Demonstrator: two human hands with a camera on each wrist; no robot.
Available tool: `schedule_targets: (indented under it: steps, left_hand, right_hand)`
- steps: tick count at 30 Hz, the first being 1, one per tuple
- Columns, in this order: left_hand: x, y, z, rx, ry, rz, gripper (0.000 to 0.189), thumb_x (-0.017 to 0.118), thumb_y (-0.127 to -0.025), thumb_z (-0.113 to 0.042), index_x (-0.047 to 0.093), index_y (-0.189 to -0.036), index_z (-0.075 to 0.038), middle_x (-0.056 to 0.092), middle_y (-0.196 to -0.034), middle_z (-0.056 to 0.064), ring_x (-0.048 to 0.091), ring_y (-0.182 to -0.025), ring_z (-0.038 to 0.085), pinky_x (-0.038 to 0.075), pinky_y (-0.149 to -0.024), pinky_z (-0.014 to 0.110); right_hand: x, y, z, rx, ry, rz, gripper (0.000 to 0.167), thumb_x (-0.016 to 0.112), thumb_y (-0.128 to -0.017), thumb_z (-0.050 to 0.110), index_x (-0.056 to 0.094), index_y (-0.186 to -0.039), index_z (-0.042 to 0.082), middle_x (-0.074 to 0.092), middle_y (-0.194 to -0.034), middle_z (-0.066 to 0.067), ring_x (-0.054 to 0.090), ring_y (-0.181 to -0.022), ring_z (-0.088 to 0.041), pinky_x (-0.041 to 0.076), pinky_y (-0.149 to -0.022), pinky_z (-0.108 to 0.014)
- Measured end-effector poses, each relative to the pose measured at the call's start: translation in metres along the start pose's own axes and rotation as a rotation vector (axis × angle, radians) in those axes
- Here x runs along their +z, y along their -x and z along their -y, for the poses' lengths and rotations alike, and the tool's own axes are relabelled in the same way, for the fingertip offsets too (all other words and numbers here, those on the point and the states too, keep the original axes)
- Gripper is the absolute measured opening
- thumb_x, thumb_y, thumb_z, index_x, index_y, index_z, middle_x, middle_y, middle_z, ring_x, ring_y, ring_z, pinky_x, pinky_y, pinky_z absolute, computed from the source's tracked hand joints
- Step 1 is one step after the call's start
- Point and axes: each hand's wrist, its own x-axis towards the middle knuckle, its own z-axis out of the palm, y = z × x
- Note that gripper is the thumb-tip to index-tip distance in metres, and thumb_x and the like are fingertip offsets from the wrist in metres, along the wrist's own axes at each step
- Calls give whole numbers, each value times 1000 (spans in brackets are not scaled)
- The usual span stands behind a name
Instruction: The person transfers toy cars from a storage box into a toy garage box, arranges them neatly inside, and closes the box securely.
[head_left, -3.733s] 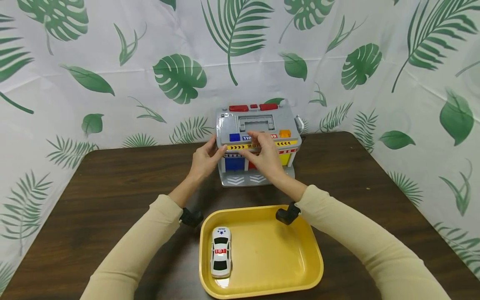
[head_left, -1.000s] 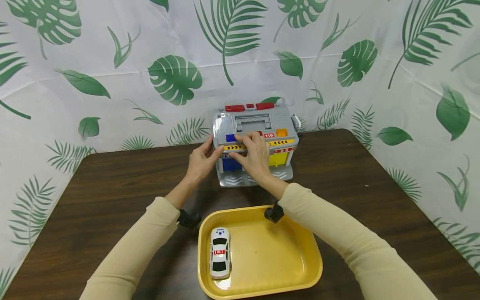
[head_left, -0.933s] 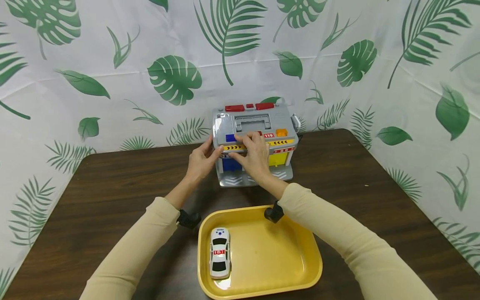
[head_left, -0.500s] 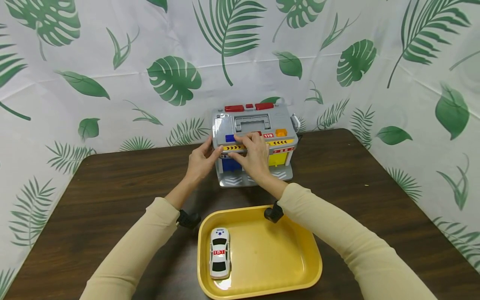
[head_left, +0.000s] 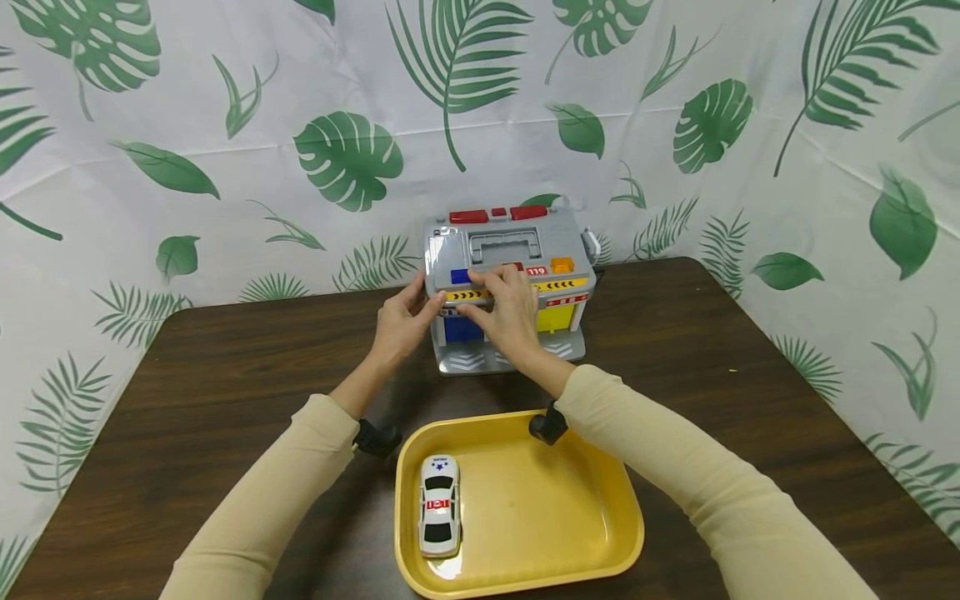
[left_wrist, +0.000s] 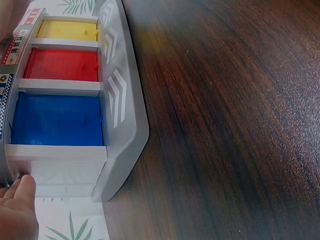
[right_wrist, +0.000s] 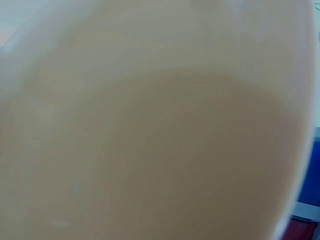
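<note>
Garage stands at the back of the table, left hand clasping its left front corner, right hand gripping its roof edge beside the blue button. Nearer, tray holds car.

From my end I saw the right hand slide left along the garage, ending just beside the blue button. Red door got hidden in head view; more of yellow door showed. Head view itself shifted slightly.
</note>
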Motion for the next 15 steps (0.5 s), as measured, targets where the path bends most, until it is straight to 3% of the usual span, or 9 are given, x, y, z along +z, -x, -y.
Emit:
schedule_targets:
  steps: [5,8,12,15]
  left_hand:
    - [-2,10,-23,-21,-1,15,61,56,-95,-19,28,-144,4,37,-143,21,44,-128,31,42,-102,38]
    - [-2,10,-21,-18,-8,13,62,56,-95,-20,28,-144,4,37,-143,21,45,-127,31,43,-101,39]
    - [-1,1,0,1,-15,2,65,57,-94,-27,29,-145,1,39,-144,17,47,-127,28,44,-100,37]
    - [0,1,0,2,-28,-2,64,58,-94,-27,30,-145,0,40,-143,17,48,-126,27,45,-99,35]
  right_hand:
    - [0,0,1,1,0,3,49,77,-77,31,65,-121,13,52,-103,-8,42,-95,-25,31,-77,-38]
    - [0,0,1,0,4,-1,49,77,-77,31,65,-121,13,51,-101,-8,42,-94,-25,30,-76,-38]
    - [-1,0,2,0,4,-1,48,77,-77,31,65,-120,13,51,-101,-8,42,-94,-25,30,-76,-38]
    - [-1,0,2,1,5,0,48,77,-77,31,65,-120,14,52,-101,-8,42,-94,-25,30,-76,-38]
